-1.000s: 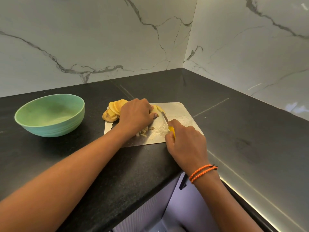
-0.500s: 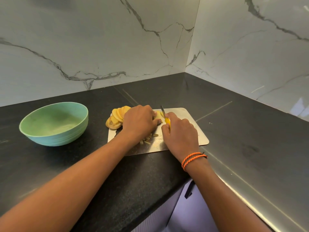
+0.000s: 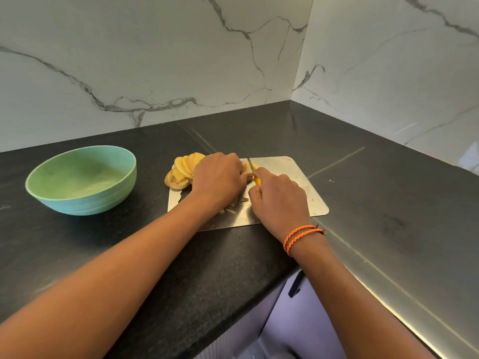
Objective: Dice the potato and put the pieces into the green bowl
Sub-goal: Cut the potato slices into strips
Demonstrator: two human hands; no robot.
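On a rectangular steel cutting board (image 3: 298,187) on the black stone counter (image 3: 375,203), yellow potato slices (image 3: 185,168) are pinned under the left hand (image 3: 220,174), its fingers curled together over them. A yellow-handled knife (image 3: 252,172) is gripped by the right hand (image 3: 280,200), fingers clamped round the handle, the blade standing against the potato. A few cut strips (image 3: 234,206) are seen between the wrists. The round green bowl (image 3: 80,178) is set well apart to the left.

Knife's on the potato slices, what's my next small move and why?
Probably press the knife down through the slices under your left hand. Your right hand grips the handle, blade against them, and the green bowl holds no pieces yet.
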